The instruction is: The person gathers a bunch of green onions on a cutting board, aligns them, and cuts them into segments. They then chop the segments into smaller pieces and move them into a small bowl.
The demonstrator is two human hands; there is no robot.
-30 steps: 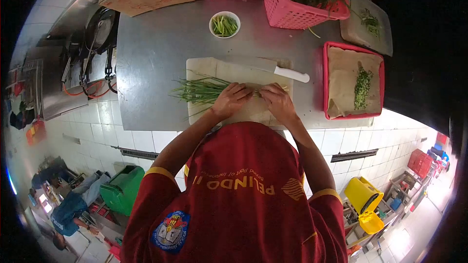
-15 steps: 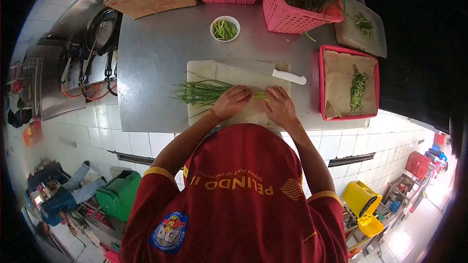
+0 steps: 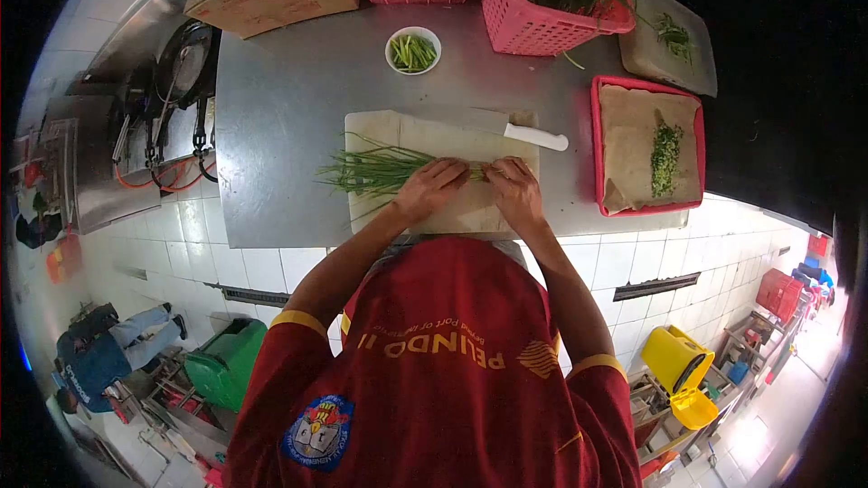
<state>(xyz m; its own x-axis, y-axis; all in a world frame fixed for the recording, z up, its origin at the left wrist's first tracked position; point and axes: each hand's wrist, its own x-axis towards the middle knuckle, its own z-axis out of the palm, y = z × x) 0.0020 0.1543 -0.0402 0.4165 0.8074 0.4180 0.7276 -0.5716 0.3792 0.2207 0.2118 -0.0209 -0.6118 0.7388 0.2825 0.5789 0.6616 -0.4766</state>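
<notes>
The left hand (image 3: pixel 436 188) closes over a bundle of green stalks (image 3: pixel 378 170), palm down, apparently so the long strands lie gathered rather than fanning apart. Just beside it, the right hand (image 3: pixel 514 188) touches the bundle's pale ends with bent fingers; whether they pinch or only press is hidden, so I cannot tell. Between them the hands seem to hold the ends in line. The bundle lies across the cutting board (image 3: pixel 472 210), its leafy tips spilling past the left edge onto the steel table (image 3: pixel 280 108). Along the board's far side rests a knife (image 3: pixel 524 133), its white handle overhanging to the right, probably for easy reach. Beyond stands a white bowl (image 3: pixel 414 71) of cut green pieces (image 3: pixel 413 52). To the right, a red tray (image 3: pixel 599 145) holds chopped greens (image 3: pixel 665 161) on a brown lining (image 3: pixel 627 140), perhaps there to contain scraps.
</notes>
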